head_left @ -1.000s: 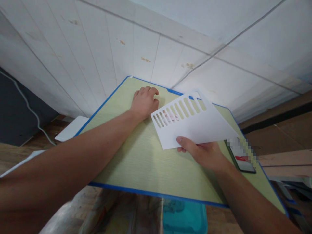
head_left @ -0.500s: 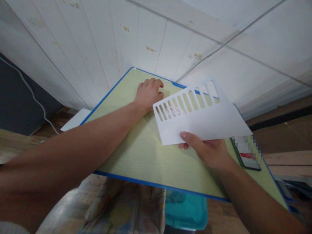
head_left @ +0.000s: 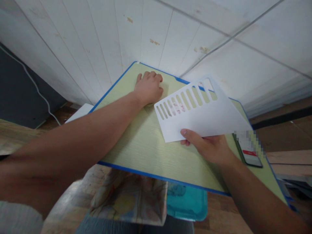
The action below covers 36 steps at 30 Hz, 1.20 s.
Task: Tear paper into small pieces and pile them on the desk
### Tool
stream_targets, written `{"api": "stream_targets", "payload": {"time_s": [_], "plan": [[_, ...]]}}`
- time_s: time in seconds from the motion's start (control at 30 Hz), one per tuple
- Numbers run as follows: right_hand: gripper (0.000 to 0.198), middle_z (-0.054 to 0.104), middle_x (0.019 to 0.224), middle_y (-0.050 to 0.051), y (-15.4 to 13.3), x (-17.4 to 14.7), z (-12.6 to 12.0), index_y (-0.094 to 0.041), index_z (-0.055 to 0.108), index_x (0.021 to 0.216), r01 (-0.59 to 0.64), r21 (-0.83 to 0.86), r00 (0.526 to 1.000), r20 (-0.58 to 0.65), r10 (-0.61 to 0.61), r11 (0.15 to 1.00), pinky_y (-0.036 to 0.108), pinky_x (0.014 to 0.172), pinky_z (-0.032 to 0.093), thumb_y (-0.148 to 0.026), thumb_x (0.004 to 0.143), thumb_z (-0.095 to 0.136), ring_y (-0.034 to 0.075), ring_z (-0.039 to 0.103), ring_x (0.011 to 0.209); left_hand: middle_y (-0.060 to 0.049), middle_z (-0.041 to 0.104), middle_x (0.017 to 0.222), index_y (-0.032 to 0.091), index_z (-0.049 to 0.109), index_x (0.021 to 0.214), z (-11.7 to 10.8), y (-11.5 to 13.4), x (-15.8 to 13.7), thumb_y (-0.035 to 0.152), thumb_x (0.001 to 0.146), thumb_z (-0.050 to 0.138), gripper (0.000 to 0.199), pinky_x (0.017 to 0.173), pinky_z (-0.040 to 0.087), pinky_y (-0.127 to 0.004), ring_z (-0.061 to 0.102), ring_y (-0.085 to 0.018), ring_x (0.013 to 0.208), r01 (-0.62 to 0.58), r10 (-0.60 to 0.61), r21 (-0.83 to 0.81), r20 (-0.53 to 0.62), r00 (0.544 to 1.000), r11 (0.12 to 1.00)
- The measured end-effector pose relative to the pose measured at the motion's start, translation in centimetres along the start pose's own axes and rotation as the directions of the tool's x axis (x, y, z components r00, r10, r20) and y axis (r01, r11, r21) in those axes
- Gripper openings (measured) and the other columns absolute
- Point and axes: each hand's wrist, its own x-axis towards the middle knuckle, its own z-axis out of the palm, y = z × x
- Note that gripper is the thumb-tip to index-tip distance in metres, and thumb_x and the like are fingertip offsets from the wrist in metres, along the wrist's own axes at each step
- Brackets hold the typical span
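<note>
My right hand (head_left: 207, 144) pinches the lower edge of a thin white slotted panel (head_left: 195, 122), thumb on top and fingers underneath. A row of rounded slots, growing longer to the right, runs along its upper side. The panel is tilted above a pale yellow-green tabletop (head_left: 136, 143) with blue edging. Through some slots a reddish-and-white printed patch shows, mostly hidden behind the panel. On the far left part of the tabletop rests my left hand (head_left: 149, 87), palm down. Its fingers are loosely curved with the thumb apart, and no object shows in it.
A phone (head_left: 251, 152) lies at the tabletop's right side, partly under the panel's corner. White boards form the wall (head_left: 97, 42) behind, crossed by a grey cable (head_left: 219, 47). Below the front edge are a turquoise plastic container (head_left: 187, 201) and a patterned cloth (head_left: 129, 201).
The view has shifted slightly, so the tabletop sits a little higher in the picture. My right hand keeps its grip on the panel, and my left hand stays on the tabletop.
</note>
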Motion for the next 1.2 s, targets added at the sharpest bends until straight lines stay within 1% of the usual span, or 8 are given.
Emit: {"api": "stream_targets", "payload": {"time_s": [0.13, 0.23, 0.37, 0.5, 0.57, 0.73, 1.07, 1.2], "plan": [[0.045, 0.078, 0.062, 0.003, -0.4, -0.4, 0.2, -0.031, 0.078, 0.062, 0.023, 0.014, 0.997, 0.071, -0.024, 1.000, 0.042, 0.068, 0.074, -0.050, 0.101, 0.092, 0.026, 0.076, 0.057, -0.013, 0.071, 0.162, 0.023, 0.073, 0.151, -1.3, -0.4, 0.0, 0.037, 0.110, 0.073, 0.044, 0.144, 0.024, -0.067, 0.049, -0.040, 0.163, 0.099, -0.099, 0.021, 0.014, 0.995, 0.995], [0.046, 0.079, 0.063, 0.003, -0.9, -0.7, 0.5, -0.031, 0.077, 0.064, 0.029, 0.026, 0.991, 0.134, -0.032, 0.999, 0.042, 0.069, 0.074, -0.051, 0.102, 0.091, 0.026, 0.077, 0.059, -0.014, 0.066, 0.173, 0.019, 0.068, 0.158, -1.9, 0.5, -0.3, 0.033, 0.116, 0.061, 0.045, 0.145, 0.023, -0.065, 0.048, -0.036, 0.165, 0.147, -0.152, 0.072, 0.077, 0.985, 0.987], [0.044, 0.079, 0.064, 0.002, -1.6, -1.1, 0.9, -0.030, 0.078, 0.068, 0.010, 0.026, 0.976, 0.218, -0.016, 1.000, 0.037, 0.064, 0.071, -0.054, 0.104, 0.088, 0.025, 0.076, 0.059, -0.016, 0.063, 0.178, 0.017, 0.065, 0.162, -2.1, 1.3, -0.4, 0.034, 0.119, 0.054, 0.047, 0.145, 0.023, -0.064, 0.048, -0.034, 0.165, 0.155, -0.168, 0.105, 0.131, 0.977, 0.982], [0.043, 0.081, 0.066, 0.001, -2.4, -1.4, 1.2, -0.031, 0.080, 0.069, 0.102, -0.007, 0.941, 0.326, -0.094, 0.995, 0.038, 0.080, 0.074, -0.051, 0.107, 0.084, 0.025, 0.080, 0.067, -0.014, 0.066, 0.174, 0.022, 0.069, 0.158, -2.1, 1.0, -0.2, 0.035, 0.119, 0.054, 0.044, 0.141, 0.027, -0.064, 0.050, -0.035, 0.159, 0.141, -0.151, 0.087, 0.134, 0.979, 0.986], [0.043, 0.082, 0.067, 0.001, -2.6, -1.5, 1.2, -0.032, 0.082, 0.070, 0.105, 0.005, 0.925, 0.367, -0.099, 0.995, 0.037, 0.081, 0.074, -0.051, 0.108, 0.083, 0.025, 0.081, 0.068, -0.013, 0.067, 0.173, 0.023, 0.070, 0.158, -2.1, 0.9, -0.2, 0.034, 0.118, 0.055, 0.044, 0.139, 0.030, -0.063, 0.051, -0.035, 0.157, 0.130, -0.140, 0.081, 0.132, 0.981, 0.988], [0.047, 0.082, 0.066, 0.001, -2.0, -1.7, 1.1, -0.029, 0.082, 0.068, 0.002, 0.081, 0.944, 0.329, -0.029, 0.997, 0.032, 0.062, 0.068, -0.053, 0.109, 0.085, 0.022, 0.079, 0.060, -0.012, 0.066, 0.173, 0.022, 0.068, 0.159, -2.2, 1.4, -0.3, 0.035, 0.118, 0.055, 0.045, 0.137, 0.032, -0.059, 0.049, -0.033, 0.154, 0.164, -0.176, 0.093, 0.137, 0.975, 0.982], [0.030, 0.085, 0.070, -0.002, -2.4, -2.0, 1.4, -0.030, 0.085, 0.075, 0.048, 0.094, 0.912, 0.401, -0.082, 0.994, 0.029, 0.065, 0.069, -0.032, 0.105, 0.084, 0.020, 0.080, 0.061, -0.009, 0.066, 0.173, 0.024, 0.068, 0.160, -1.9, 1.3, 0.0, 0.037, 0.120, 0.054, 0.044, 0.137, 0.035, -0.057, 0.050, -0.029, 0.153, 0.155, -0.175, 0.144, 0.138, 0.975, 0.977], [0.030, 0.085, 0.070, -0.001, -2.5, -1.9, 1.2, -0.031, 0.086, 0.075, -0.011, 0.126, 0.907, 0.419, -0.043, 0.992, 0.030, 0.059, 0.067, -0.035, 0.104, 0.086, 0.022, 0.081, 0.061, -0.012, 0.068, 0.173, 0.022, 0.070, 0.159, -2.0, 1.3, -0.1, 0.036, 0.119, 0.055, 0.045, 0.138, 0.036, -0.061, 0.052, -0.033, 0.157, 0.141, -0.159, 0.142, 0.128, 0.979, 0.980]]}}
